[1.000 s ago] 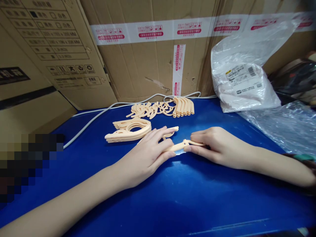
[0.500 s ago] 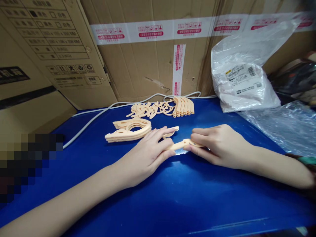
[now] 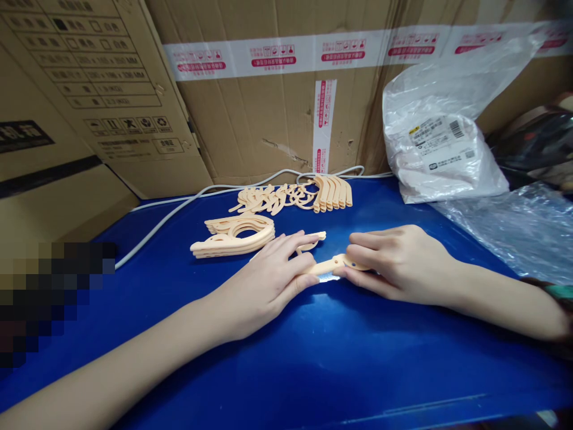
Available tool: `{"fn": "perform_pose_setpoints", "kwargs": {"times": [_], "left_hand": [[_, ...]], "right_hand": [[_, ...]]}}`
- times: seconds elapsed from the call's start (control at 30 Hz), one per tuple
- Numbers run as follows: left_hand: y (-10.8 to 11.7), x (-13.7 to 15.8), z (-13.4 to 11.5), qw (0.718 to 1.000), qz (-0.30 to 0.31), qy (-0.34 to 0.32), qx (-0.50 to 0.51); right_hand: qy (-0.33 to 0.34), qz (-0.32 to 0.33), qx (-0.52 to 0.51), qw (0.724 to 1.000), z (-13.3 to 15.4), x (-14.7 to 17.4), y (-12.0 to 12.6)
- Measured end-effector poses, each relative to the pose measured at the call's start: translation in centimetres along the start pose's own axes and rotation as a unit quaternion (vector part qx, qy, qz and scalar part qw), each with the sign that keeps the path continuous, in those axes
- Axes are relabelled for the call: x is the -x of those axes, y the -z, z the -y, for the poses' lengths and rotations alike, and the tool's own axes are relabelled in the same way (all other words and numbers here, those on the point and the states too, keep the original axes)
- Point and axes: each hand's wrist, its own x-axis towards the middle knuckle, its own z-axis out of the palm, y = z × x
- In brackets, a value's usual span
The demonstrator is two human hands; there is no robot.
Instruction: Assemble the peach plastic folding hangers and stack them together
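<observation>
Peach plastic piece (image 3: pixel 329 266) half-hidden under hands

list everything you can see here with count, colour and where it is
plastic piece: one, peach, flat on the table, held between both hands
stack of curved pieces: one pile, peach, left of the hands
row of pieces: count unclear, peach, by the boxes
cable: one, white, along the back of the table
cardboard boxes: at least two, brown, behind the table
white bag: one, labelled, back right
clear plastic sheet: one, far right
table: one, blue
left hand: pressing on the piece
right hand: pinching the piece's other end
</observation>
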Motion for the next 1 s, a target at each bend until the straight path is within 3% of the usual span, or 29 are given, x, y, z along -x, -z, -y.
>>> {"fn": "perform_pose_setpoints", "kwargs": {"times": [1.0], "left_hand": [[0.25,0.0,-0.34,1.0,0.013,-0.01,-0.005]], "right_hand": [[0.02,-0.01,-0.032,0.999,-0.21,0.0,0.48]]}}
